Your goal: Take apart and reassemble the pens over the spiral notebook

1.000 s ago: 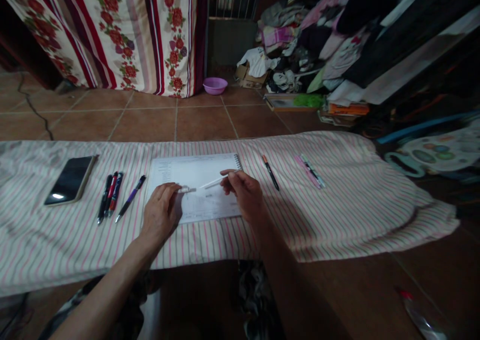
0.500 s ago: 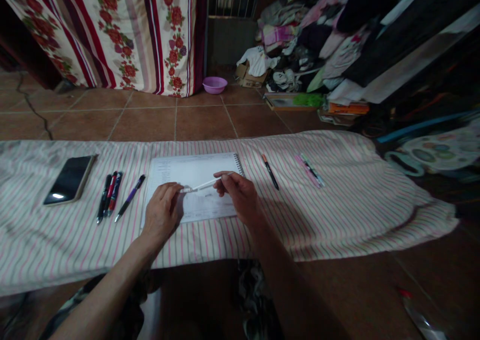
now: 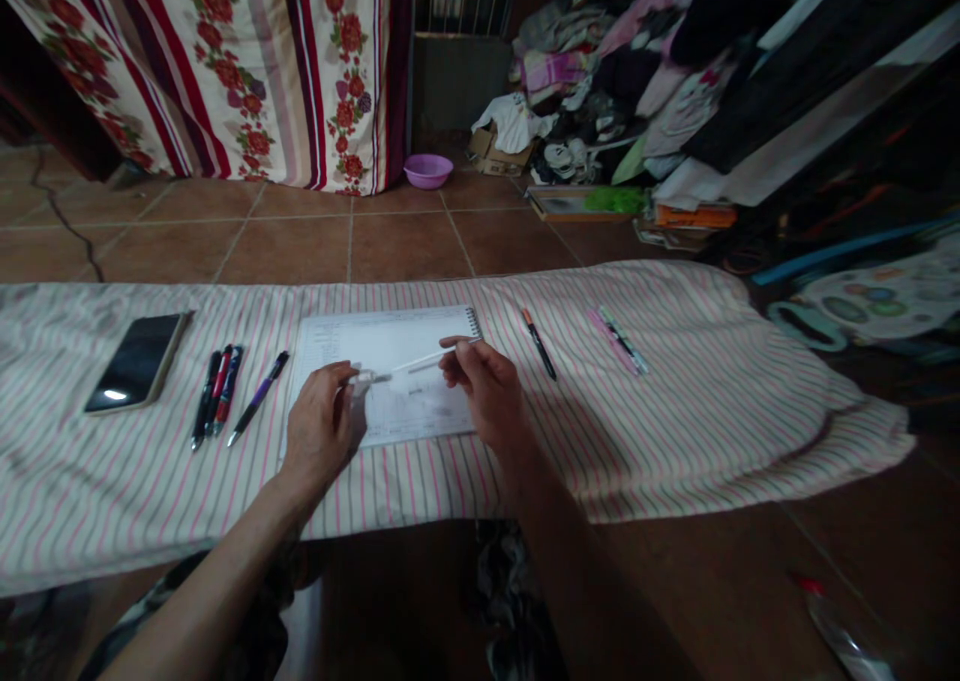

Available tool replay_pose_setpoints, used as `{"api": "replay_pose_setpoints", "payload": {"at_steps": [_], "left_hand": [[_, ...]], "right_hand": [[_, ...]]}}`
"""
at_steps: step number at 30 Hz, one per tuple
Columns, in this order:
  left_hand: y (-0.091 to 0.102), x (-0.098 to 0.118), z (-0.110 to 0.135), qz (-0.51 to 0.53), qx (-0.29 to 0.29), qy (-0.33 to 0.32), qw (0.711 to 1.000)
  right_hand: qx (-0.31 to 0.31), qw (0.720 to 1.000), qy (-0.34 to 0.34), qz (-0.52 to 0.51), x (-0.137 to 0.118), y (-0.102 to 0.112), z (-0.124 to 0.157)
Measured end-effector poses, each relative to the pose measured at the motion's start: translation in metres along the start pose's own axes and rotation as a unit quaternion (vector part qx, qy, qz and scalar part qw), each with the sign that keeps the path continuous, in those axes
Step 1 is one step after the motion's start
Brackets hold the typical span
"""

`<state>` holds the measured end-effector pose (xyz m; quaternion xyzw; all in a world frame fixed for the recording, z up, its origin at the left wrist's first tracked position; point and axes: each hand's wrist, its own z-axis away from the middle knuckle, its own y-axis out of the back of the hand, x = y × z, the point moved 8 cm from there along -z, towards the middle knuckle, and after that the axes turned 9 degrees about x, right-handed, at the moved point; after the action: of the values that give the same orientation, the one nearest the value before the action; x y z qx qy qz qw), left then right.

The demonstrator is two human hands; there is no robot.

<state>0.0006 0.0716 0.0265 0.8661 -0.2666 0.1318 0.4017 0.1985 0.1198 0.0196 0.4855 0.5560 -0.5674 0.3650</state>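
Over a spiral notebook (image 3: 390, 333), both of my hands are closed in a pinch. My left hand (image 3: 321, 421) grips a short, pale, see-through tube-like piece (image 3: 369, 376) between thumb and fingertips. A thin white rod (image 3: 416, 363), looking like a pen refill, is pinched in my right hand (image 3: 486, 386) and slants down to the left. Its left end is close to the pale piece; whether they touch I cannot tell. Right of the notebook lies a black pen with an orange end (image 3: 539, 344). A purple pen (image 3: 259, 398) rests to the left of the notebook.
Several pens (image 3: 217, 393) lie side by side near a phone (image 3: 139, 361) on the striped cloth (image 3: 712, 391). Pink and green slim pens (image 3: 621, 341) are at the right. Beyond are a purple basin (image 3: 428, 171), a floral curtain and piled clothes.
My right hand has shifted slightly right with the white rod, and more of the rod's left part shows. My left hand has barely moved, with its pale piece showing more clearly.
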Motion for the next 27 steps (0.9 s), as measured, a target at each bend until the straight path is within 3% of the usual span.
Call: {"api": "replay_pose_setpoints", "payload": {"at_steps": [4, 14, 27], "left_hand": [[0.009, 0.001, -0.002, 0.040, 0.031, 0.038, 0.998], [0.030, 0.015, -0.007, 0.151, 0.121, 0.062, 0.979], [0.035, 0.019, -0.005, 0.122, 0.133, 0.029, 0.983]], "right_hand": [[0.034, 0.999, -0.016, -0.022, 0.001, 0.009, -0.003], [0.036, 0.998, -0.037, -0.048, 0.004, 0.007, -0.004], [0.046, 0.997, -0.048, -0.034, 0.003, 0.005, -0.003]]}}
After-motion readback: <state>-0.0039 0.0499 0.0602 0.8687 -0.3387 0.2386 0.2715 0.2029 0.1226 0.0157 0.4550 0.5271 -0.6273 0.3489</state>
